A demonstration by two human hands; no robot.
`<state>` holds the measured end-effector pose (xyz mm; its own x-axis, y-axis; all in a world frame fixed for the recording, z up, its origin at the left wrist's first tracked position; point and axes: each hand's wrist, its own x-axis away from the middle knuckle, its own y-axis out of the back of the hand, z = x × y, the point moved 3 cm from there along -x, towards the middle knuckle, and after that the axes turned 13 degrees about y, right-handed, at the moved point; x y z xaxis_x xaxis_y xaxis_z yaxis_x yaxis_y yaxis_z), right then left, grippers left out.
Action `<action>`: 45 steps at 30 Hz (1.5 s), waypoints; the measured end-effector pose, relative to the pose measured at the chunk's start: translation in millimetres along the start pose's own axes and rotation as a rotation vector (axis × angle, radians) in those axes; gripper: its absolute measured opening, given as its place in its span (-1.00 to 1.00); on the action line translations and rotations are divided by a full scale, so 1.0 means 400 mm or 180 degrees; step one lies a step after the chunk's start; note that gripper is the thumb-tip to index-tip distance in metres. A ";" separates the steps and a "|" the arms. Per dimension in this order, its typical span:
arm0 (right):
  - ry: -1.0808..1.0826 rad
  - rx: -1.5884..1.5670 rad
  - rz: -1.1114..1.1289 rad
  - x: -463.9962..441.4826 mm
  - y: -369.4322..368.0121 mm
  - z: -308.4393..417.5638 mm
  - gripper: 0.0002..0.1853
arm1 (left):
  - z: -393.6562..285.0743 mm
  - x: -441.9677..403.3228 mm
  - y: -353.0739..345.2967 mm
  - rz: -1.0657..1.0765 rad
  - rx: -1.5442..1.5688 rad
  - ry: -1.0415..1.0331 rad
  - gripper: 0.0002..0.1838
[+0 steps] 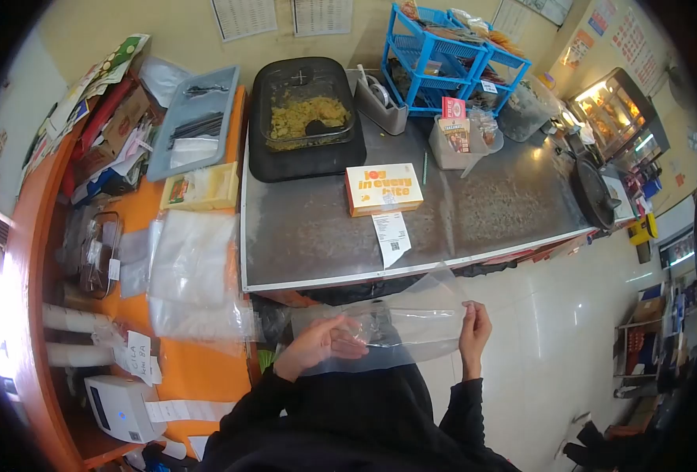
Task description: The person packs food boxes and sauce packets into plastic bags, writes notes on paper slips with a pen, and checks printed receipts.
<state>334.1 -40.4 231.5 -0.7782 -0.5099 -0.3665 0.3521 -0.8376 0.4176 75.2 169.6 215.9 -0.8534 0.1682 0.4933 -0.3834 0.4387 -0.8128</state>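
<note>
By a scuffed counter [309, 236] and glossy floor [549, 338], the right hand [474, 326] pinches clear plastic [415, 326] (left hand [315, 348] touching it, half uncurled).

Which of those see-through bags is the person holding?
The clear bag spread between the left hand and the right hand. The stacked bags lie on the orange table instead.

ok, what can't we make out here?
All head view:
Receipt: fine print too small to read.
"joy in every bite" box: contents hidden by its closed top.
Left hand: glare and folds of the clear plastic bag obscure whether it reaches inside.
Wall sheets: cut off by the top edge.
</note>
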 end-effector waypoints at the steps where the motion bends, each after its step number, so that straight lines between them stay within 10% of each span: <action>1: 0.0070 0.0017 -0.0013 -0.020 0.009 -0.005 -0.78 | -0.017 -0.011 -0.010 0.0398 0.0274 0.0084 -0.58; 8: 0.0796 0.0469 -0.0576 -0.229 0.103 -0.046 -0.78 | -0.106 -0.137 -0.128 -0.0564 -0.1766 -0.1134 -0.59; 15: 0.0709 0.1115 -0.0677 -0.455 0.135 -0.217 -0.80 | -0.083 -0.377 -0.193 -0.0644 0.0491 -0.0861 -0.64; 18: 0.1955 0.3154 -0.0974 -0.503 0.135 -0.165 -0.77 | -0.065 -0.503 -0.219 -0.0595 0.0790 -0.1112 -0.69; 23: -0.0310 0.0070 0.1339 -0.375 0.094 -0.085 -0.62 | -0.033 -0.684 -0.251 -0.0857 0.0601 -0.1286 -0.86; 35: -0.0375 -0.0869 0.0750 -0.398 0.108 -0.041 -0.59 | -0.135 -0.734 -0.402 -0.0830 -0.0578 -0.1459 -0.69; 41: -0.0178 -0.0955 0.1314 -0.436 0.106 -0.090 -0.81 | -0.181 -0.721 -0.508 -0.0532 0.1036 -0.0553 -0.54; 45: 0.0181 -0.0484 0.0467 -0.508 0.146 -0.144 -0.90 | -0.220 -0.671 -0.476 -0.1412 -0.1995 -0.1511 -0.58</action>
<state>542.9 2.8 282.4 -0.6837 -0.6352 -0.3593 0.5373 -0.7713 0.3412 408.3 118.6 265.7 -0.7822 -0.4524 0.4284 -0.5680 0.8004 -0.1917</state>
